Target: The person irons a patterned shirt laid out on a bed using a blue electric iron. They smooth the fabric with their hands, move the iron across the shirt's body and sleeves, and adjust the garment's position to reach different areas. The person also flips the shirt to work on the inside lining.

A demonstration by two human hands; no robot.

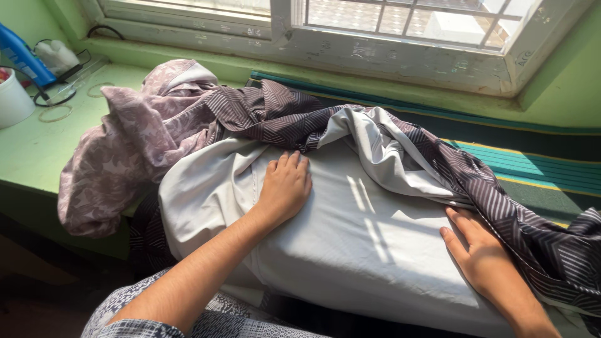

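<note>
Pressing two flat hands, left hand [285,188] and right hand [479,250], on one white pillow [350,244].

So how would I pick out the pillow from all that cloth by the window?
Start at the window and drop to the heap of fabric below it. The pillow is the plump, plain pale grey bulk under both flat hands, left hand and right hand. Unlike the striped dark cover and mauve patterned cloth, it is unpatterned.

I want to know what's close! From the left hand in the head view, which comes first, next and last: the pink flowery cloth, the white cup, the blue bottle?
From the left hand:
1. Pink flowery cloth, heaped just to its left.
2. White cup, far left on the green ledge.
3. Blue bottle, behind the cup in the top-left corner.
</note>
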